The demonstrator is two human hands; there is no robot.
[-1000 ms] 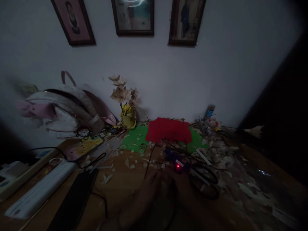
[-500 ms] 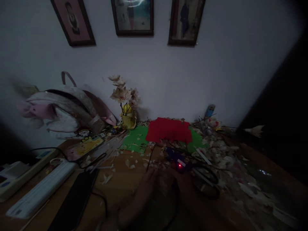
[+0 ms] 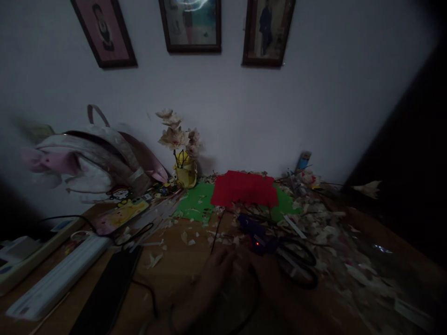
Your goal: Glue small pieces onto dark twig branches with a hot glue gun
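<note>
The left hand (image 3: pixel 218 270) is lying low over the desk (image 3: pixel 174 265), fingers stretched forward and loose, and I am seeing nothing gripped in it, though the room is very dim. A right hand I am not managing to pick out in the gloom.

Just beyond the fingertips, the blue glue gun (image 3: pixel 256 232) is sitting among the scraps with its red light glowing, so I am judging it to be switched on and hot. Its thin black cord (image 3: pixel 216 232) is running past the hand toward the green paper (image 3: pixel 195 202). To the right, near the gun, the black-handled scissors (image 3: pixel 296 265) are lying open.

For a clean reach, I am thinking the hand should be coming at the gun's handle, not its front end, keeping the cord free of the fingers and the scissors.

Farther out, paper scraps (image 3: pixel 324 232) are littering the right side and a red sheet (image 3: pixel 244 188) is lying on the green paper near the wall.
</note>
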